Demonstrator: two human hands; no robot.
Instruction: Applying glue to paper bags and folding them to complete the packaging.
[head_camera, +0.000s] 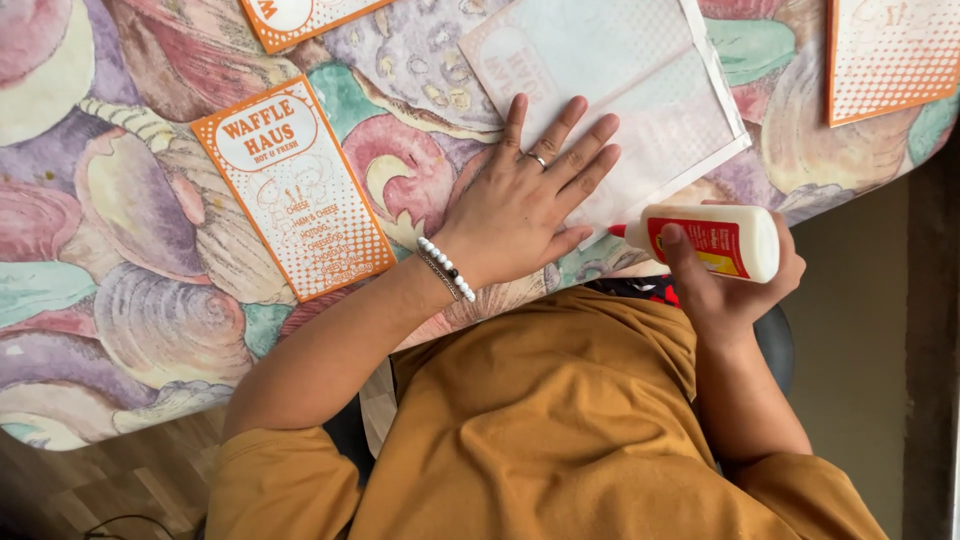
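Left hand (520, 205) flat on paper sheet (640, 90); right hand (735, 285) apparently grips glue bottle (715, 241) beside it

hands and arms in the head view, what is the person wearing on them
The left hand has a silver ring on one finger and two bracelets at the wrist: white beads with a few dark ones, plus a thin chain. The right hand is bare. Mustard short sleeves cover both upper arms.

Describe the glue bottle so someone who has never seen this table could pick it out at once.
Start at the table's shell-patterned cloth and go to its near edge, by the pale sheet under the flat left hand. Just off that edge, the right hand grips the glue bottle: the only white cylinder, red-labelled, among flat printed papers.
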